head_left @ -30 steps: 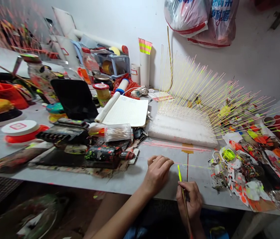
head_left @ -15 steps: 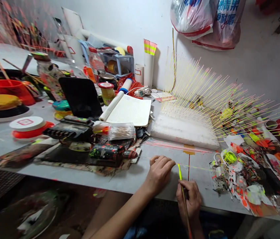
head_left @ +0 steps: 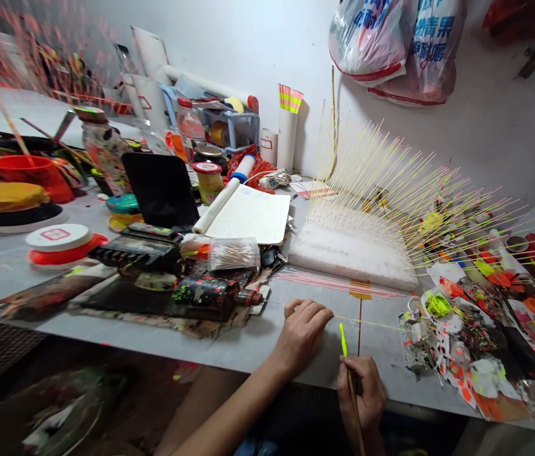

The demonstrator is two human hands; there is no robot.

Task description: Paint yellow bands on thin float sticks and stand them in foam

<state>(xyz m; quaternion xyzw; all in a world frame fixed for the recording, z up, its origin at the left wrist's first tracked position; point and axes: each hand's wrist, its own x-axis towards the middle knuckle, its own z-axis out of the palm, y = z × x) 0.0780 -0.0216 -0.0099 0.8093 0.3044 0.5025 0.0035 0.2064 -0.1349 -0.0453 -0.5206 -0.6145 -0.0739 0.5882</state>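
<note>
Right hand (head_left: 363, 387) and paintbrush (head_left: 344, 347) have drawn slightly nearer; yellow tip now just short of the thin stick (head_left: 371, 322). Hanging bags (head_left: 374, 47), far right: blue characters, 青果 legible; tops cut off. White block (head_left: 352, 256) below them. Notebook (head_left: 251, 215), far, left of block: writing too small. Left hand (head_left: 301, 332), near centre, clasps thin stick, fingertips hidden. Right hand grips paintbrush; handle end cut off.
</note>
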